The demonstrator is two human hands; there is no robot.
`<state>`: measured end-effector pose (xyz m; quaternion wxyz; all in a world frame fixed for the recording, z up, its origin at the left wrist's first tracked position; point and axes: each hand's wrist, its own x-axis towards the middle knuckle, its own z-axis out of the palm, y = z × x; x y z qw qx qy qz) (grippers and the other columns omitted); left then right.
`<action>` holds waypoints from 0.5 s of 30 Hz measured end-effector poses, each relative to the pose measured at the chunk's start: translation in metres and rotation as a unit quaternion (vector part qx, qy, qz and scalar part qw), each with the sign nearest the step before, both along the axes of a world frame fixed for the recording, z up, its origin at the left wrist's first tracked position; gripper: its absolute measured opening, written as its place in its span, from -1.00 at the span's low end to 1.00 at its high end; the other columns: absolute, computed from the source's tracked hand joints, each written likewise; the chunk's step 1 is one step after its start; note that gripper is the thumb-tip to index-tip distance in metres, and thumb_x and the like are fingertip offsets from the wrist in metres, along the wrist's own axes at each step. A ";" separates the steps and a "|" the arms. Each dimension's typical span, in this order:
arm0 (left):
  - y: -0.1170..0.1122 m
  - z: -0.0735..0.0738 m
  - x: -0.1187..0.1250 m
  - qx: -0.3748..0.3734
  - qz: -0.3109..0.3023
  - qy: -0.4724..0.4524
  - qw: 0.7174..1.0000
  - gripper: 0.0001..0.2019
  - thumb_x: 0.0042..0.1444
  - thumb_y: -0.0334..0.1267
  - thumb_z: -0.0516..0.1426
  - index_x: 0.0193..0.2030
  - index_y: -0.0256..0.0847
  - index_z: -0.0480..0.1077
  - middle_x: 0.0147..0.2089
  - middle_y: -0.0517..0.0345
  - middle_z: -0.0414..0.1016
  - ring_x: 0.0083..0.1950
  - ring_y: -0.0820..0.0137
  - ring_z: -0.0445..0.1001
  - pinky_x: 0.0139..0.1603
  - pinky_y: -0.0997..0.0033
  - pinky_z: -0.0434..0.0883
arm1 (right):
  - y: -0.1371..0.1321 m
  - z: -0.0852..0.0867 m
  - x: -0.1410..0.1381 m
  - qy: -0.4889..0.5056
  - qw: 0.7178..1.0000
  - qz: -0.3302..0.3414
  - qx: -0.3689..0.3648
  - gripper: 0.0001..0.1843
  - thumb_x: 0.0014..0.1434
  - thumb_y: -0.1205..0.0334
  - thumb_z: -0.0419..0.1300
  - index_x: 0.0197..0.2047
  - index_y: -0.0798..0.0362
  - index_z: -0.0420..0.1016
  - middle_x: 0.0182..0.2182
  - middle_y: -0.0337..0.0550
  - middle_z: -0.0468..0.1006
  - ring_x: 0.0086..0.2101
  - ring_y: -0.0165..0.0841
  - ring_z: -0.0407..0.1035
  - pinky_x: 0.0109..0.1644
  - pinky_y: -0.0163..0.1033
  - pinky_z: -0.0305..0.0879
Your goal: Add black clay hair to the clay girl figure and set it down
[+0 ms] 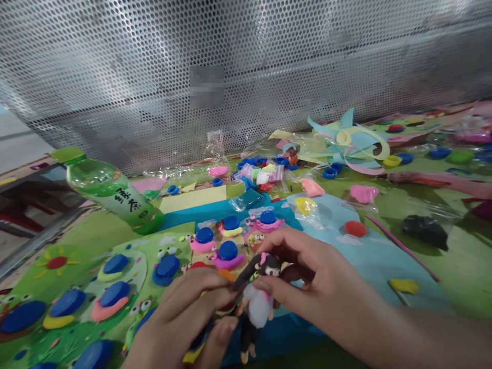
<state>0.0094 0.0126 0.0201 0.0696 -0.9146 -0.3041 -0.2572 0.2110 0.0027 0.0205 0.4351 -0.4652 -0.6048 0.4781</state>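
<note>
A small modelling-clay figure [257, 307] with a black head, pink bow, white body and black legs is held between my two hands, tilted slightly. My right hand [323, 282] pinches it near the head and chest. At its other side, my left hand [188, 307] has its thumb and fingers closed against a long black clay strip reaching out from the figure. Just behind lie clay snails [226, 253] with blue round caps for shells, on a decorated picture board [161, 302]. My fingers hide part of the figure and board.
A green tea bottle [123, 197] leans at the left. Bagged yellow clay [306, 206], pink clay [363, 193] and black clay [425, 230] lie right of centre. Curled paper strips [346, 138] sit farther back, before a perforated metal panel [246, 66].
</note>
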 end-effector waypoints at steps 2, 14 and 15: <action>0.001 0.001 0.003 0.007 -0.021 0.024 0.999 -0.87 0.18 -0.25 -0.01 -0.31 -0.14 0.33 -0.29 0.20 0.46 -0.20 0.44 0.42 -0.26 0.54 0.40 | 0.001 0.000 -0.001 0.008 1.000 0.000 -0.001 -0.89 0.07 0.36 0.16 -0.34 0.02 0.28 -0.46 -0.32 0.37 -0.44 -0.50 0.29 -0.46 -0.47 0.26; -0.010 -0.005 -0.001 0.021 0.038 0.011 0.999 -0.62 -0.03 0.17 0.11 -0.27 -0.07 0.30 -0.32 0.21 0.49 -0.07 0.16 0.35 -0.13 0.10 0.15 | 0.001 -0.002 0.003 -0.024 0.998 -0.019 0.049 -0.84 0.02 0.25 0.23 -0.34 0.00 0.30 -0.46 -0.33 0.42 -0.48 -0.50 0.31 -0.49 -0.45 0.28; -0.009 -0.005 -0.005 0.049 0.040 0.008 0.998 -0.61 -0.17 0.17 0.21 -0.35 -0.06 0.31 -0.41 0.25 0.49 -0.14 0.14 0.38 -0.17 0.10 0.15 | 0.001 -0.001 0.004 -0.019 0.998 -0.022 0.046 -0.84 0.02 0.22 0.23 -0.34 -0.01 0.30 -0.46 -0.33 0.42 -0.48 -0.49 0.31 -0.50 -0.45 0.28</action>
